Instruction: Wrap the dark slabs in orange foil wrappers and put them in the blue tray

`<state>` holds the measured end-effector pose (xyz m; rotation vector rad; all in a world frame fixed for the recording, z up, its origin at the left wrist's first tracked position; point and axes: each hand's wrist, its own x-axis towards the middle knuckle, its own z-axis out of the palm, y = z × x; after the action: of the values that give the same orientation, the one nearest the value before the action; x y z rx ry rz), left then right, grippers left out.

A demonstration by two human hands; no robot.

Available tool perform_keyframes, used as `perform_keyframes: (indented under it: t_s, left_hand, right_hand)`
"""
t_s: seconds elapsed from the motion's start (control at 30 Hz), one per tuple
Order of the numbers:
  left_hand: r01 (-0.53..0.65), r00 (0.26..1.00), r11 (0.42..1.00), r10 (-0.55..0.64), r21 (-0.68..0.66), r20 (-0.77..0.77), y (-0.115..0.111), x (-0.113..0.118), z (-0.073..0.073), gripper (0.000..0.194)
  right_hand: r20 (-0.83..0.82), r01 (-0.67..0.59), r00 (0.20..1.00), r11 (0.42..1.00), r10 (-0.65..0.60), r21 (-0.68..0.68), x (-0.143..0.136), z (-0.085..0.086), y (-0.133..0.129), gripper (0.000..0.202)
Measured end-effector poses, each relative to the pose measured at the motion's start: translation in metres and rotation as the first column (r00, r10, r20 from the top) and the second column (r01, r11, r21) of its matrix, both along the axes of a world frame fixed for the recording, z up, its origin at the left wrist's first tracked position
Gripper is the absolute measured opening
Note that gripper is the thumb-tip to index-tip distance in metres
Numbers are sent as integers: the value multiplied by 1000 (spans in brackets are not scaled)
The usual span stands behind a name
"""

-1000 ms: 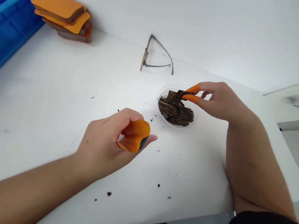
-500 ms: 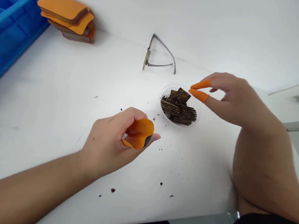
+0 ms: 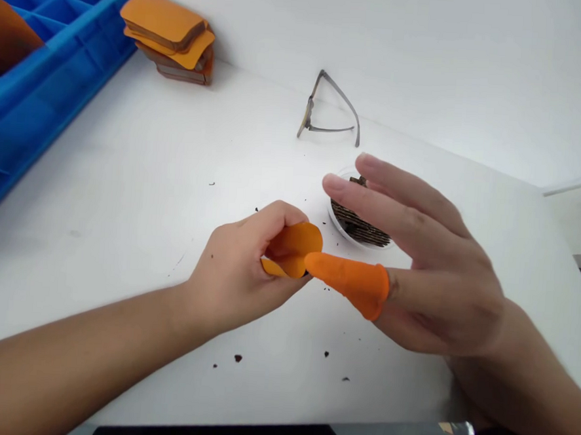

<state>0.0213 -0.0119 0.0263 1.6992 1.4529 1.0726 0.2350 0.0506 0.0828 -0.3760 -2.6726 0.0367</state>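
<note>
My left hand (image 3: pixel 247 274) is closed around an orange packet (image 3: pixel 299 241), squeezed so that its mouth bulges open to the right. At that mouth is my right hand (image 3: pixel 429 272), its index fingertip touching or almost touching the rim. An orange finger cot (image 3: pixel 353 280) covers that index finger, while two bare fingers stretch out above. The right thumb is mostly hidden behind the index finger, so what they pinch, if anything, cannot be made out. Partly behind the right hand stands a clear round dish (image 3: pixel 336 227) of thin, dark brown ridged pieces (image 3: pixel 363 230).
A blue divided crate (image 3: pixel 57 91) fills the upper left, with an orange packet (image 3: pixel 9 36) in it. Beside it lies a stack of orange packets (image 3: pixel 169 29). Folded-out eyeglasses (image 3: pixel 333 128) rest near the wall. Dark crumbs (image 3: pixel 238 358) dot the white table (image 3: pixel 136 234).
My right hand has moved from the dish, left and down to the packet's mouth. The left hand keeps its hold on the packet. The whole view has shifted somewhat.
</note>
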Motion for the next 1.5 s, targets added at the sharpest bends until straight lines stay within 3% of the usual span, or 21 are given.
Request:
perform_keyframes:
  t_s: [0.2,0.37,0.57,0.83,1.0,1.1,1.27,1.5]
  left_hand:
    - [-26,988,997,35,-67,149,1,2,-2,26]
    - [-36,964,990,71,-139,256,6,3,-2,24]
    - [-37,921,973,121,-226,370,8,5,-2,30]
    - [-88,867,962,202,-259,456,8,7,-4,33]
    - [-103,871,974,186,-202,454,8,6,-4,32]
    - [-112,898,985,157,-132,411,8,5,-7,30]
    - [-43,913,999,51,-30,404,6,5,-16,30]
    - [-2,911,998,-24,61,412,5,5,-18,25]
  right_hand:
    - [-4,17,1000,1000,-17,-19,3,-6,3,54]
    - [-30,-48,998,999,48,-9,-2,-16,6,57]
    - [-118,-43,992,995,33,-86,-4,-28,7,64]
    - [-188,-36,981,995,53,94,-12,-39,12,56]
    - [-294,-19,950,963,100,268,-17,-47,12,42]
    - [-324,-12,939,952,116,306,-18,-46,10,37]
    - [-360,-25,927,976,104,216,-17,-42,9,34]
    - [-400,-50,909,983,119,179,-20,-49,8,26]
